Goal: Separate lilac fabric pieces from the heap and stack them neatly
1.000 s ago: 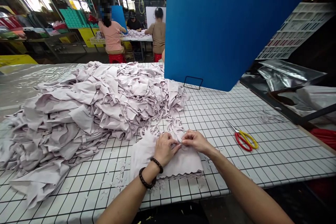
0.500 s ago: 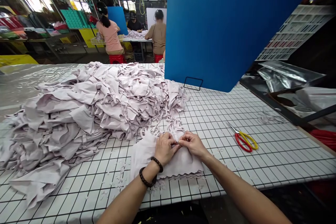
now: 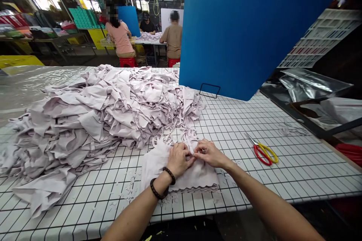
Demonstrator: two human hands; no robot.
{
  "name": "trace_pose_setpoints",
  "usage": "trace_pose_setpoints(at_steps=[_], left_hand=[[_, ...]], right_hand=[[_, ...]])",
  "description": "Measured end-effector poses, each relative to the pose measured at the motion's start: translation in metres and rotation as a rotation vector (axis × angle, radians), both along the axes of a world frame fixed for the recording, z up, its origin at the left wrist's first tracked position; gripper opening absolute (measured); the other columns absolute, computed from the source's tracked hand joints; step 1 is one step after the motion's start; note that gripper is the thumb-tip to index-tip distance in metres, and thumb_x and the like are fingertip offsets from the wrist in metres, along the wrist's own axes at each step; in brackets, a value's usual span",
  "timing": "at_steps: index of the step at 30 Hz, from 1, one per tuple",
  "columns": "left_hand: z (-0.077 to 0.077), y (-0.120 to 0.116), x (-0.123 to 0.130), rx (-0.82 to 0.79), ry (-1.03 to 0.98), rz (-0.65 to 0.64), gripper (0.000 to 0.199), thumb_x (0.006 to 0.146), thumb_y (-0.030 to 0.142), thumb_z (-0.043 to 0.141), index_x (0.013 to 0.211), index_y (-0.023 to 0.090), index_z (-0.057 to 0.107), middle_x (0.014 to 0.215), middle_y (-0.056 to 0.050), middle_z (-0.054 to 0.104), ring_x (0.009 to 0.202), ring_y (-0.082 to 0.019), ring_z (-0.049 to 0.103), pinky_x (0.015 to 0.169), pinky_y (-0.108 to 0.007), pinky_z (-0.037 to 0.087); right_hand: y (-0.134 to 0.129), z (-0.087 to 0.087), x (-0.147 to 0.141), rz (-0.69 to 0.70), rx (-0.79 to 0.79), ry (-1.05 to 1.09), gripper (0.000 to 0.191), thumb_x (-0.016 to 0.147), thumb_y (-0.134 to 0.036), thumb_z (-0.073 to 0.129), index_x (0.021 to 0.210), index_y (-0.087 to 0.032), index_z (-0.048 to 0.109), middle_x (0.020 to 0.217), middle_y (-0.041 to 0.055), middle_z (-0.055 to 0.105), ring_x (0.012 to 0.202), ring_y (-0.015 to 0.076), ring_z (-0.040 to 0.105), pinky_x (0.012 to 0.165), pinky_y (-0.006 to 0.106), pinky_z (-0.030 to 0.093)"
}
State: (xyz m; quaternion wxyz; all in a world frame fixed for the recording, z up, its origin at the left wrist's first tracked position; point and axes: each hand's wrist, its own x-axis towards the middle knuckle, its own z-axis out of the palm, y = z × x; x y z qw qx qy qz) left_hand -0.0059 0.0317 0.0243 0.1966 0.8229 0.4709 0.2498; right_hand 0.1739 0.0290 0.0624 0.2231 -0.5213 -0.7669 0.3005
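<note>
A flat stack of pale lilac fabric garments (image 3: 195,179) with thin straps lies in front of me, its near edge scalloped. My left hand (image 3: 180,159), below two dark bead bracelets, rests on the stack with thumb and fingers closed on the top garment's cloth near its straps. Close beside it, my right hand (image 3: 208,153) pinches the same garment by the base of a strap. The fingertips of both hands almost meet, and the exact bit of cloth between them is partly hidden.
A big heap of loose lilac garments (image 3: 113,109) covers the table's left. Scissors (image 3: 265,152) with red and yellow handles lie at right. A blue board (image 3: 237,34) stands behind on a wire stand (image 3: 209,90). Fabric scraps (image 3: 292,130) dot the grid tablecloth (image 3: 294,173). People sit farther back.
The right hand has shifted slightly right, its fingers still at the cloth. The left hand stays nearly in place. The whole view has moved a little.
</note>
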Motion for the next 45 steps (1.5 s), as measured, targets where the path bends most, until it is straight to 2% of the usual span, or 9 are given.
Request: trace_pose_setpoints(at_steps=[8, 13, 16, 22, 26, 31, 35, 41, 45], left_hand=[[-0.002, 0.002, 0.000, -0.015, 0.011, -0.008, 0.021, 0.078, 0.041, 0.062, 0.073, 0.022, 0.066, 0.089, -0.005, 0.057, 0.089, -0.021, 0.047, 0.076, -0.035, 0.037], [0.017, -0.014, -0.014, 0.062, -0.126, 0.100, 0.041, 0.071, 0.043, 0.070, 0.104, 0.022, 0.060, 0.108, -0.008, 0.052, 0.102, -0.025, 0.048, 0.086, -0.039, 0.040], [0.027, -0.026, -0.031, 0.051, -0.249, 0.145, 0.022, 0.081, 0.034, 0.060, 0.098, 0.021, 0.060, 0.099, -0.006, 0.056, 0.096, -0.021, 0.051, 0.085, -0.035, 0.042], [0.010, -0.023, -0.055, -0.181, -0.563, 0.246, 0.022, 0.086, 0.034, 0.051, 0.096, 0.019, 0.063, 0.083, -0.003, 0.061, 0.066, -0.012, 0.054, 0.061, -0.024, 0.045], [-0.006, -0.014, -0.063, -0.333, -0.810, 0.287, 0.030, 0.084, 0.039, 0.053, 0.102, 0.016, 0.061, 0.085, -0.004, 0.065, 0.066, -0.011, 0.056, 0.061, -0.022, 0.045], [-0.014, -0.007, -0.065, -0.478, -0.999, 0.300, 0.039, 0.081, 0.040, 0.057, 0.108, 0.013, 0.059, 0.089, -0.006, 0.066, 0.066, -0.010, 0.057, 0.060, -0.021, 0.046], [-0.018, -0.003, -0.064, -0.550, -1.046, 0.339, 0.052, 0.080, 0.040, 0.058, 0.124, 0.013, 0.052, 0.093, -0.008, 0.068, 0.066, -0.010, 0.058, 0.063, -0.022, 0.047], [-0.026, 0.005, -0.064, -0.564, -1.008, 0.396, 0.061, 0.082, 0.040, 0.056, 0.133, 0.009, 0.043, 0.091, -0.008, 0.069, 0.058, -0.008, 0.053, 0.056, -0.020, 0.045], [-0.029, 0.007, -0.065, -0.564, -0.988, 0.398, 0.061, 0.082, 0.042, 0.054, 0.133, 0.009, 0.043, 0.091, -0.008, 0.069, 0.054, -0.007, 0.049, 0.050, -0.019, 0.040]], right_hand=[[-0.007, -0.026, -0.005, -0.181, -0.038, 0.178, 0.019, 0.077, -0.036, 0.061, 0.067, -0.020, 0.063, 0.071, 0.0021, 0.058, 0.076, 0.0177, 0.053, 0.070, 0.029, 0.040], [-0.007, -0.009, 0.008, -0.330, -0.020, -0.079, 0.017, 0.075, -0.038, 0.060, 0.070, -0.022, 0.064, 0.075, 0.0031, 0.062, 0.083, 0.0221, 0.054, 0.074, 0.034, 0.038], [0.008, 0.004, -0.004, -0.360, 0.112, -0.069, 0.014, 0.078, -0.033, 0.055, 0.078, -0.022, 0.064, 0.077, 0.0030, 0.062, 0.080, 0.0204, 0.054, 0.073, 0.032, 0.039], [0.077, -0.004, -0.092, -0.055, -0.052, 0.023, 0.022, 0.083, -0.026, 0.049, 0.076, -0.018, 0.068, 0.064, 0.0015, 0.059, 0.063, 0.0152, 0.053, 0.061, 0.025, 0.039], [0.117, -0.019, -0.128, 0.241, 0.118, -0.138, 0.026, 0.072, -0.011, 0.057, 0.093, -0.020, 0.070, 0.088, 0.0045, 0.060, 0.082, 0.0163, 0.054, 0.076, 0.026, 0.039], [0.137, -0.012, -0.134, 0.528, 0.160, -0.416, 0.012, 0.072, -0.024, 0.065, 0.080, -0.021, 0.073, 0.092, 0.0072, 0.059, 0.092, 0.0215, 0.050, 0.081, 0.030, 0.036], [0.146, 0.009, -0.134, 0.569, 0.138, -0.460, 0.011, 0.074, -0.030, 0.065, 0.077, -0.021, 0.071, 0.092, 0.0062, 0.063, 0.097, 0.0229, 0.050, 0.084, 0.031, 0.034], [0.162, 0.039, -0.117, 0.608, -0.233, -0.403, 0.020, 0.075, -0.034, 0.063, 0.082, -0.018, 0.072, 0.068, 0.0012, 0.067, 0.065, 0.0139, 0.058, 0.062, 0.023, 0.037], [0.169, 0.063, -0.091, 0.520, -0.205, -0.416, 0.022, 0.072, -0.038, 0.065, 0.079, -0.020, 0.074, 0.068, 0.0012, 0.069, 0.065, 0.0146, 0.059, 0.061, 0.023, 0.036]])
